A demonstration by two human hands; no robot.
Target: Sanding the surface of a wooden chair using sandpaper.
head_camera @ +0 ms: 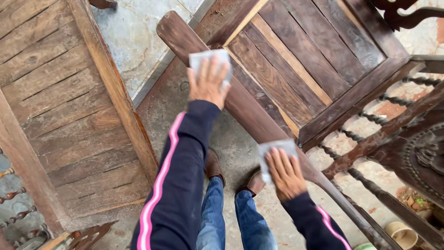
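Here, hands (pixel 245 125) press grey sandpaper sheets (pixel 210 60) flat on dark worn armrest (pixel 249 111).

You see two hands, left (pixel 209 83) and right (pixel 286 172), each flat on one of two grey sanding sheets (pixel 209 59) (pixel 275 150); two wooden slatted benches (pixel 69 106) (pixel 300 60); two brown shoes (pixel 213 165) (pixel 253 183); one small pot (pixel 402 234).

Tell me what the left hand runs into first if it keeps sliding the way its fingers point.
Probably nothing: the left hand, pressing a grey sheet on the wooden rail, points toward the rail's rounded end, then pale floor.
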